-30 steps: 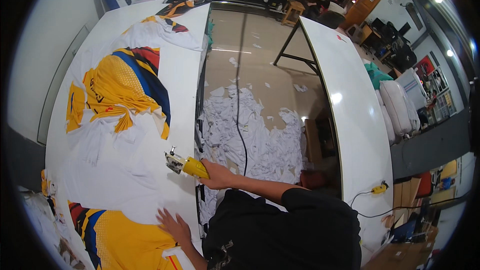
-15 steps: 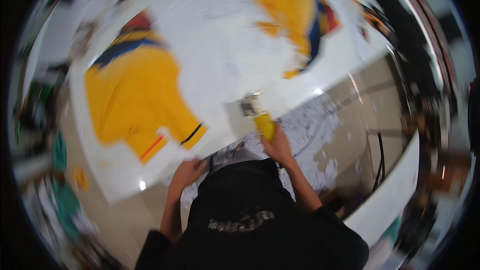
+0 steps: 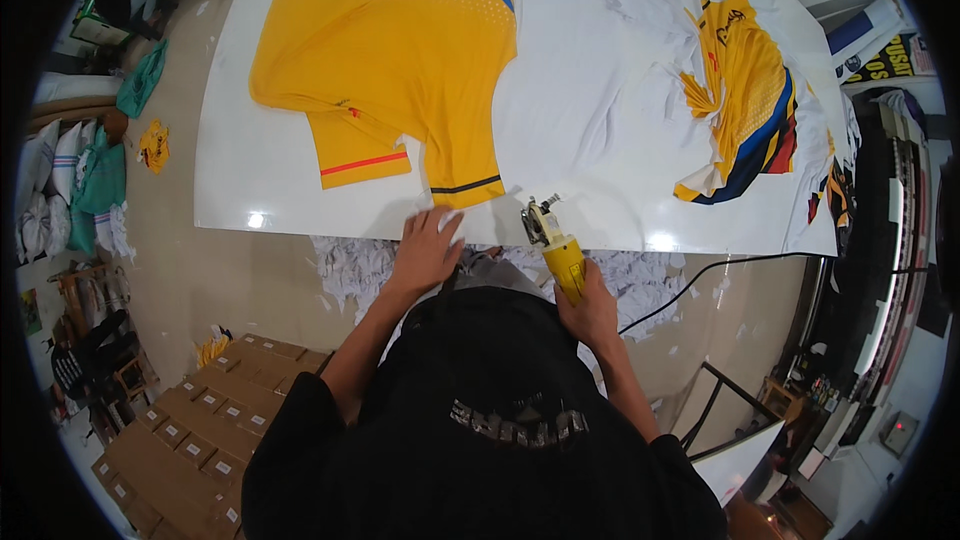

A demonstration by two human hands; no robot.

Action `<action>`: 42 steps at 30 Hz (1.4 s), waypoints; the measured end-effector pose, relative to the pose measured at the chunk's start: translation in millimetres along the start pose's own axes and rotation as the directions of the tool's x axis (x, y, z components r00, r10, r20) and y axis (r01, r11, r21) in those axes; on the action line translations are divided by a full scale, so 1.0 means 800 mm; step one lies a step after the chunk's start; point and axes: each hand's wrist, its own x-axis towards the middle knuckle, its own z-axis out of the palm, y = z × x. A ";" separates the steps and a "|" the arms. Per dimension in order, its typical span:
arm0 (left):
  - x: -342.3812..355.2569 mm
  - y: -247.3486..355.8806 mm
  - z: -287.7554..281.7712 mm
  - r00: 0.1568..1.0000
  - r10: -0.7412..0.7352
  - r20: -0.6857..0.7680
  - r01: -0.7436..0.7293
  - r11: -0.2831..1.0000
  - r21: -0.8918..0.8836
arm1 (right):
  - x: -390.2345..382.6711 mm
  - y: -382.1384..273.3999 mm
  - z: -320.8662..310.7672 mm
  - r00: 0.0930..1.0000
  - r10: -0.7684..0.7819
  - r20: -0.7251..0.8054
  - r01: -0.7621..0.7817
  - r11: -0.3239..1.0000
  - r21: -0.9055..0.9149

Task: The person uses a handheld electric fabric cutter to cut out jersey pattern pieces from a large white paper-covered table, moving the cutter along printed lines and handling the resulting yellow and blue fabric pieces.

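A yellow electric cloth cutter (image 3: 565,262) with a metal head is gripped in my right hand (image 3: 588,312), its head over the front edge of the white table (image 3: 240,185). My left hand (image 3: 425,258), fingers spread, reaches the table edge just below the black-striped cuff of a yellow jersey (image 3: 385,65). Whether its fingertips touch the cloth I cannot tell. The jersey lies spread out, with blue and dark bands at its far end and a red stripe on the other cuff. White fabric (image 3: 575,70) lies beside it.
A crumpled yellow and blue jersey (image 3: 745,90) lies at the table's right. White fabric scraps (image 3: 350,265) cover floor under the front edge. The cutter's black cable (image 3: 690,285) runs right. Cardboard boxes (image 3: 190,420) stand lower left; a seated person (image 3: 130,0) is far left.
My view has turned, shifting the table within it. My left hand has come forward from beside my body to the table edge near the cuff. The cutter stays in my right hand.
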 end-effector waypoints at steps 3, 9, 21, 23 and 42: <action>0.016 -0.015 -0.001 0.998 0.041 -0.044 -0.035 0.991 0.133 | 0.001 -0.019 0.010 0.999 -0.041 0.028 0.042 0.997 -0.059; 0.009 -0.031 -0.007 0.998 0.019 0.064 -0.028 0.991 0.133 | 0.014 -0.054 0.039 0.998 -0.053 -0.044 0.050 0.997 -0.060; 0.010 -0.044 -0.007 0.994 0.036 0.101 -0.047 0.994 0.100 | 0.043 -0.090 0.054 0.997 0.078 -0.020 -0.078 0.997 -0.002; 0.011 -0.044 -0.009 0.994 0.037 0.103 -0.047 0.994 0.098 | 0.051 -0.096 0.053 0.997 0.078 -0.016 -0.078 0.997 -0.007; 0.042 -0.066 -0.037 0.964 0.105 0.243 -0.121 0.991 0.052 | 0.173 -0.175 0.070 0.989 0.041 -0.142 -0.042 0.999 -0.008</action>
